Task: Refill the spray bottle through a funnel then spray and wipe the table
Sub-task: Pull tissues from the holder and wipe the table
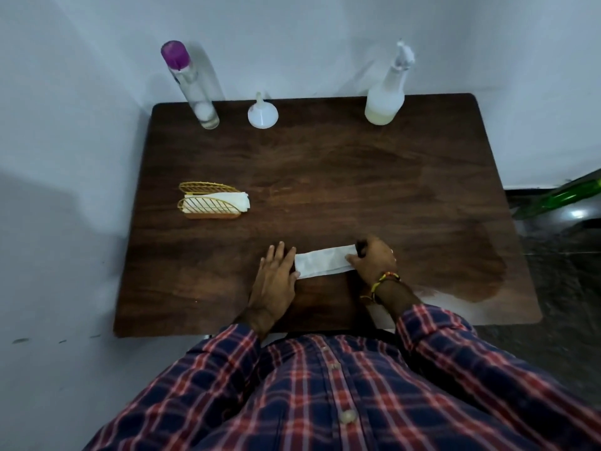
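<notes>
Taking the table point(325, 177) as the landmark, two bottles are standing along its far edge: one clear bottle point(192, 86) with a purple cap and one spray bottle point(387, 99). One white funnel point(262, 113) is sitting between them. One gold napkin holder point(211, 201) is resting left of centre. One folded tissue point(322, 262) is lying near the front edge. Two hands are showing there.

The person wears a navy, red and white plaid button-front shirt point(338, 395) with long sleeves, and beaded thread bracelets point(383, 279) on the right wrist.
</notes>
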Motion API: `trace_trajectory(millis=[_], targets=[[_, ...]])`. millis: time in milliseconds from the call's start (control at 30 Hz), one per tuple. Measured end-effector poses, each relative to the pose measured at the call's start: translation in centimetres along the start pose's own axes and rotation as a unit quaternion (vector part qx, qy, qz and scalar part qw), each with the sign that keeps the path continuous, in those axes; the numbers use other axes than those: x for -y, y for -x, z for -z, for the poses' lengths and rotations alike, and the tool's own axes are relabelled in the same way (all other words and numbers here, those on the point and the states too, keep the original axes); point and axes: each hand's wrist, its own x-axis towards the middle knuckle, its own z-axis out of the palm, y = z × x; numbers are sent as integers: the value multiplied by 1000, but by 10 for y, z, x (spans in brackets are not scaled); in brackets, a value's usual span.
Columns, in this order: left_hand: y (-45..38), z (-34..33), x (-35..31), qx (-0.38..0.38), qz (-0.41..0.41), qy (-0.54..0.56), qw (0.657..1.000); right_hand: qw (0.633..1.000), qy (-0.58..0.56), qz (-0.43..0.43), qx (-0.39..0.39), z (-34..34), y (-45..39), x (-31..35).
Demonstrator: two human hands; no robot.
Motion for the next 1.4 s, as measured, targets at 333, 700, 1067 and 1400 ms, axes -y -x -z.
trace_trajectory(millis=[333,700,1067,1400], targets=[[8,16,0,-4,-13,-7,1000,999,-40,3,5,-2,4,13],[-5,15,-12,-7,-23,26,999,987,-146,11,-73,12,31,34],[-37,4,-89,5,-47,22,999,940,-317,16,-123,100,37,-7],[-95,-82,-287,133,-130,-78,980,865,-435,-30,-250,224,22,-153]])
